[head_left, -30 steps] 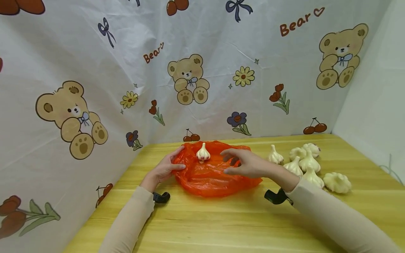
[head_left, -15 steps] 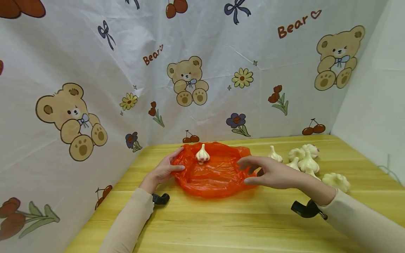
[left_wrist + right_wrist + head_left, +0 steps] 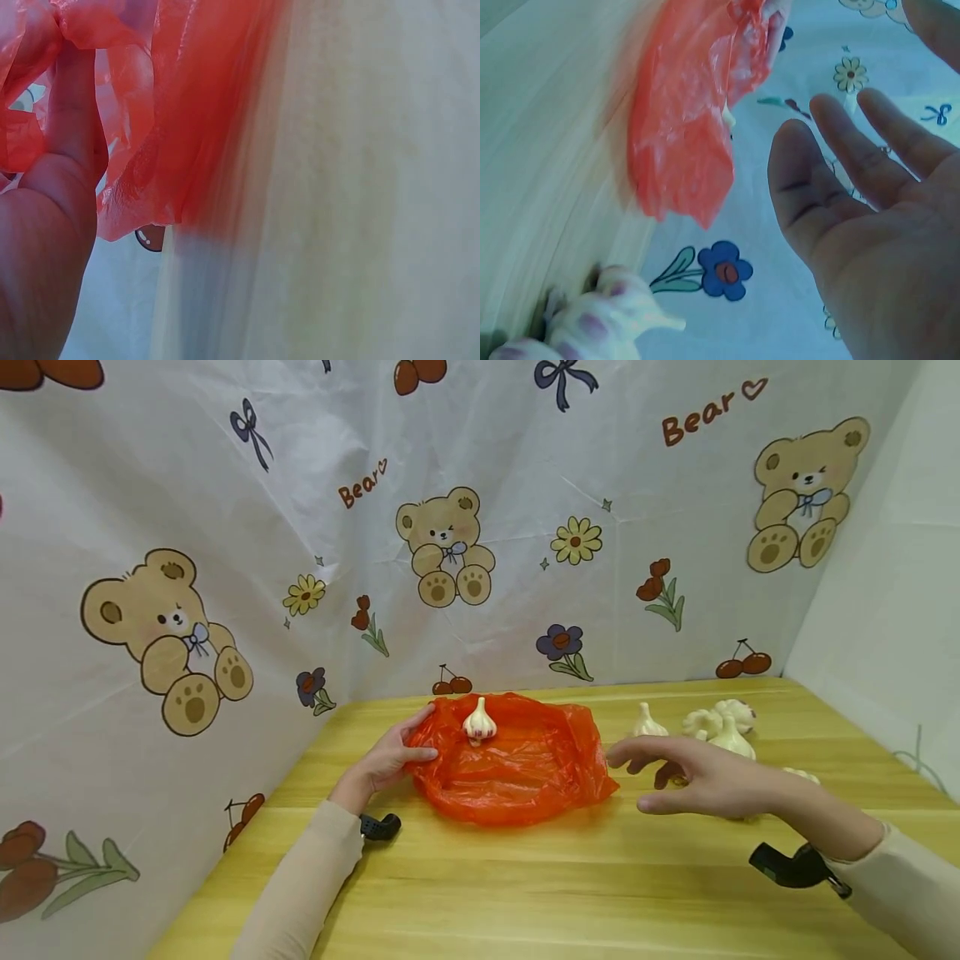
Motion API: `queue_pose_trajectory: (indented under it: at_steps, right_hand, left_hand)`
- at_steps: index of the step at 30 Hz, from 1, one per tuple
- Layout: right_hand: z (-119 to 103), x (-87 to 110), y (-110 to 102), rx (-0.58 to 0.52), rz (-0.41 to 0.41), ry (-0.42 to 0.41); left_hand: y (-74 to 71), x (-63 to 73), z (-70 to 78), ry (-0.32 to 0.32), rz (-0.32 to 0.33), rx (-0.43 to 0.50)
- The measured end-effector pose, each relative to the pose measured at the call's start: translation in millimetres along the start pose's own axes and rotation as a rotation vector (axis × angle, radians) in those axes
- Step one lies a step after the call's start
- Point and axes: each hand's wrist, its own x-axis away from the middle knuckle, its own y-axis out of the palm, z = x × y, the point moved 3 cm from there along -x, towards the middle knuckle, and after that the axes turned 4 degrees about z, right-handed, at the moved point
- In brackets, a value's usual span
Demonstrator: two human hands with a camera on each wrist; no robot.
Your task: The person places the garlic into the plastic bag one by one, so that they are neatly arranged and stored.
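Observation:
A thin red plastic bag [image 3: 517, 806] lies spread open on the wooden table. My left hand [image 3: 384, 762] pinches its left rim between thumb and fingers; in the left wrist view the red film [image 3: 202, 90] hangs around the fingers. One white garlic bulb [image 3: 480, 723] with purple marks shows within the bag's mouth at the back left. Right of the bag, my right hand [image 3: 701, 775] hovers with relaxed, spread fingers and nothing in its grasp. It partly covers a group of garlic bulbs [image 3: 731, 742]. A single garlic bulb [image 3: 648, 722] stands just behind that hand.
The wooden table [image 3: 465, 893] runs up to a white cloth [image 3: 510, 635] printed with bears and flowers at the back and left. A pale wall [image 3: 885, 610] bounds the right side. Each wrist carries a black camera mount [image 3: 381, 827].
My right hand has moved right, from over the red bag toward the garlic bulbs, uncovering the bag's right end. The left hand keeps its hold on the rim.

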Motion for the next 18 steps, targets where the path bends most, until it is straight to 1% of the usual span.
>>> queue_pose_trajectory:
  at_steps: [4, 9, 13, 15, 18]
  right_hand:
    - [12.9, 10.6, -6.2, 0.018, 0.006, -0.034]
    - [32.5, 22.1, -16.9, 0.003, 0.024, -0.072]
    - [47.5, 30.7, -31.2, 0.001, 0.049, -0.138]
    - [54.7, 34.6, -39.9, 0.006, 0.068, -0.156]
    - [64.8, 41.5, -51.6, 0.015, 0.086, -0.156]
  left_hand:
    - [0.0, -0.5, 1.3, 0.0, 0.001, -0.008]
    - [1.1, -0.7, 1.2, -0.007, -0.004, -0.01]
    - [1.1, -0.5, 1.1, -0.011, 0.005, -0.006]
    - [0.8, -0.8, 1.3, -0.01, 0.013, -0.005]
    - [0.4, -1.0, 1.3, -0.012, 0.016, -0.007]
